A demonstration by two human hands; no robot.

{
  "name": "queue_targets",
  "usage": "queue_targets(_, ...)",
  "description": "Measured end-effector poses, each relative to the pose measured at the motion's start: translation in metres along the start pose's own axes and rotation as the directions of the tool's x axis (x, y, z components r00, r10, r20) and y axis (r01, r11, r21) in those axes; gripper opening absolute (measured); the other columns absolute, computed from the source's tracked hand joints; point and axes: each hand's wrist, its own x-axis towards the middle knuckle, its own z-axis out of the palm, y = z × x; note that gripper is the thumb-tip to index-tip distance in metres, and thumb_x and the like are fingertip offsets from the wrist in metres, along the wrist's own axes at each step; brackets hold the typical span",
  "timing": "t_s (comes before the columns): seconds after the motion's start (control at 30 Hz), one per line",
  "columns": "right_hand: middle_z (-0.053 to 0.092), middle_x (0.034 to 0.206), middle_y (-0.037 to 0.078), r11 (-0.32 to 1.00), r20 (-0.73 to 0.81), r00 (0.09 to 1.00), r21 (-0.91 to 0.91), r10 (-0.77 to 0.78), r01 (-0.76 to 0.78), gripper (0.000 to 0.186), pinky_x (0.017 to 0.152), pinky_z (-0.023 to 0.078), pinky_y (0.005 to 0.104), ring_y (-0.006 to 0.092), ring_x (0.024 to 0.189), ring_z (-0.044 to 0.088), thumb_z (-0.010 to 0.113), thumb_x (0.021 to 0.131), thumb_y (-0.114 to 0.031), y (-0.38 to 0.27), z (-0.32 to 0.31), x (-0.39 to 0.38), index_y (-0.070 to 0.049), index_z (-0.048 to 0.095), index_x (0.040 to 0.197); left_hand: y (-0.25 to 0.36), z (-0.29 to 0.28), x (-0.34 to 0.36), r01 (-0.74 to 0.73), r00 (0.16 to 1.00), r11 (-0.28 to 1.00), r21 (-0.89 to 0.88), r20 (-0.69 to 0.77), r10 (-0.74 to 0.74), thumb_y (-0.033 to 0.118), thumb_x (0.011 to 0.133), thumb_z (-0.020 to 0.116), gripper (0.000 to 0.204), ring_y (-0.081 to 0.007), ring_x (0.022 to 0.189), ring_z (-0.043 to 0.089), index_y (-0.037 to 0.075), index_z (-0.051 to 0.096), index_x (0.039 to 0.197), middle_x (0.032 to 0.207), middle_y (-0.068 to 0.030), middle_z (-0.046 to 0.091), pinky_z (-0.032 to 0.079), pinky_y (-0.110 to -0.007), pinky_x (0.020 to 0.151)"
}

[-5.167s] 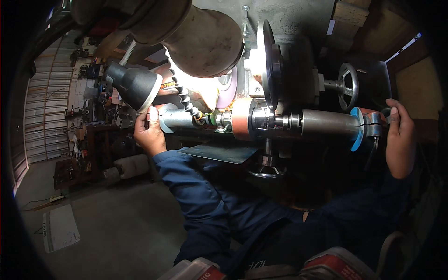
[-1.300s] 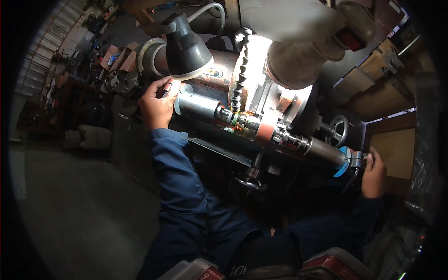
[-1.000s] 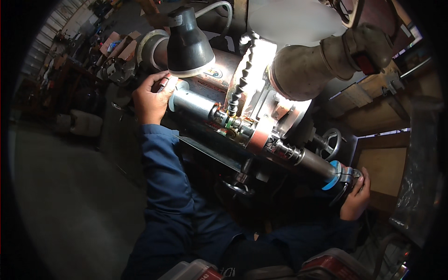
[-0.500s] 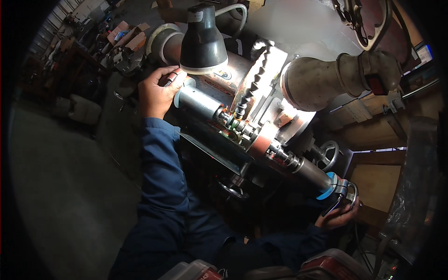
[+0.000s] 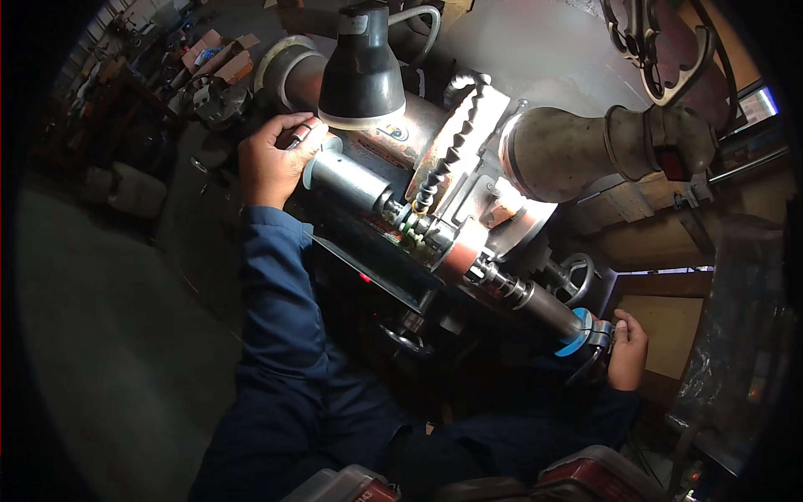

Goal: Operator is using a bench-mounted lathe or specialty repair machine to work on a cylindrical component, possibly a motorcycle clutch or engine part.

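A long shaft assembly lies across the machine, from upper left to lower right. Its left end is a bright steel cylinder (image 5: 355, 180) with a pale blue rim. My left hand (image 5: 276, 159) is closed at that end, its fingertips around a small part I cannot make out. The right end is a darker metal sleeve (image 5: 548, 311) with a blue ring (image 5: 575, 339) and a metal clamp (image 5: 599, 334) with a bent handle. My right hand (image 5: 629, 351) is curled at the clamp's outer side, thumb and fingers against it; part of the grip is hidden.
A black work lamp (image 5: 361, 75) hangs over the cylinder. A dark segmented hose (image 5: 443, 167) drops to the shaft's middle. At right is a bulky motor-like housing (image 5: 560, 151); handwheels (image 5: 573, 276) sit below. Open cardboard boxes (image 5: 222, 58) lie at the far left.
My right hand has moved up from beneath the clamp to its outer side, and the looped handle shows less. My left hand stays at the cylinder's end. The whole view has shifted slightly.
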Motion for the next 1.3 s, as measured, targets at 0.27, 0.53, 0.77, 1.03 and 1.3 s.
queue_targets(0.27,0.063,0.109,0.019,0.944,-0.494,0.806,-0.122,-0.325,0.305,0.032,0.091,0.045,0.0365,0.0288,0.102,0.061,0.039,0.1,-0.015,0.022,0.036,-0.043,0.006,0.058,0.115,-0.001,0.0,-0.001,0.011,1.0,1.0,0.025,0.011,-0.012,0.015,0.076,0.079,0.026,-0.0066,0.074,0.062,0.0,0.07,0.095,0.08,-0.0058,0.07,0.052,-0.024,0.066)
queue_targets(0.53,0.061,0.11,0.02,0.881,-0.702,0.567,-0.19,-0.43,0.434,0.037,0.091,0.044,0.038,0.0272,0.1,0.059,0.034,0.103,-0.02,0.039,0.067,-0.044,0.007,0.057,0.114,-0.002,0.0,-0.001,0.009,1.0,0.999,0.045,0.006,-0.009,0.014,0.075,0.08,0.027,-0.0067,0.077,0.063,0.001,0.071,0.096,0.083,-0.0062,0.071,0.051,-0.024,0.069)
queue_targets(0.77,0.059,0.111,0.018,0.886,-0.801,0.424,-0.267,-0.422,0.379,0.038,0.089,0.045,0.0374,0.0243,0.097,0.059,0.031,0.103,-0.023,0.068,0.083,-0.045,0.005,0.054,0.117,0.002,-0.001,-0.001,0.016,1.0,0.998,0.052,0.021,-0.018,0.014,0.074,0.08,0.028,-0.0076,0.078,0.063,0.001,0.07,0.097,0.085,-0.0064,0.071,0.052,-0.024,0.071)
queue_targets(1.03,0.061,0.101,0.019,0.788,-0.804,0.068,-0.556,-0.591,0.265,0.041,0.087,0.046,0.0365,0.0277,0.094,0.06,0.03,0.103,-0.024,0.078,0.099,-0.033,0.008,0.056,0.109,0.0,-0.001,-0.001,0.017,1.0,0.998,0.054,0.007,-0.018,0.015,0.075,0.08,0.028,-0.0068,0.077,0.062,0.001,0.07,0.097,0.083,-0.0055,0.071,0.051,-0.023,0.069)
queue_targets(1.3,0.059,0.108,0.019,0.84,-0.806,0.284,-0.422,-0.52,0.341,0.041,0.092,0.043,0.0372,0.0267,0.099,0.058,0.031,0.103,-0.026,0.062,0.091,-0.042,0.006,0.053,0.115,0.002,-0.001,0.0,-0.028,1.0,0.998,0.055,-0.001,0.028,0.014,0.074,0.08,0.027,-0.0071,0.075,0.063,0.001,0.071,0.096,0.082,-0.0063,0.071,0.051,-0.023,0.069)
